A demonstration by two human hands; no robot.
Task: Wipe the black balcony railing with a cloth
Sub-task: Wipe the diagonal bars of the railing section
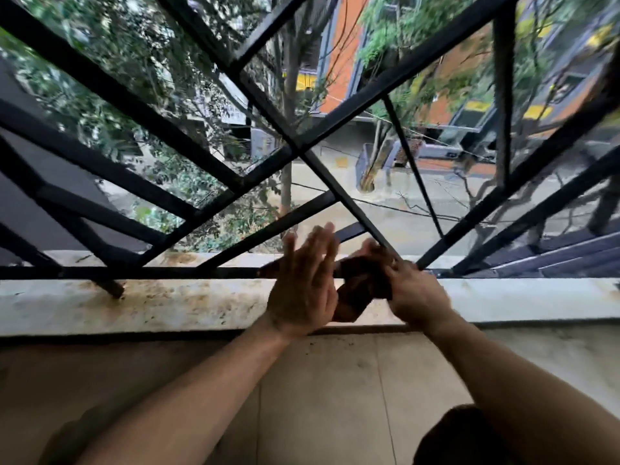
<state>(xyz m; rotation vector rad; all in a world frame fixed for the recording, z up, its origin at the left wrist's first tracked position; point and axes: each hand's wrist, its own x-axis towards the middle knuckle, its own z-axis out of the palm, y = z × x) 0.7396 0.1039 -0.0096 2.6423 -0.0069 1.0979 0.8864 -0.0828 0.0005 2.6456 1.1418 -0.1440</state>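
The black balcony railing (pixel 188 132) fills the upper view with crossing diagonal bars above a low horizontal bar. A dark brown cloth (pixel 364 286) is bunched at the foot of one diagonal bar, where it meets the horizontal bar. My right hand (pixel 414 293) grips the cloth against that bar. My left hand (pixel 303 280) is held upright just left of the cloth, fingers straight, palm turned toward it, holding nothing. Part of the cloth is hidden between the two hands.
A stained pale stone ledge (pixel 151 305) runs under the railing, above a tiled wall (pixel 322 380). Beyond the bars lie trees, a street far below and an orange building (pixel 345 52). A dark rounded shape (pixel 469 437) sits at the bottom right.
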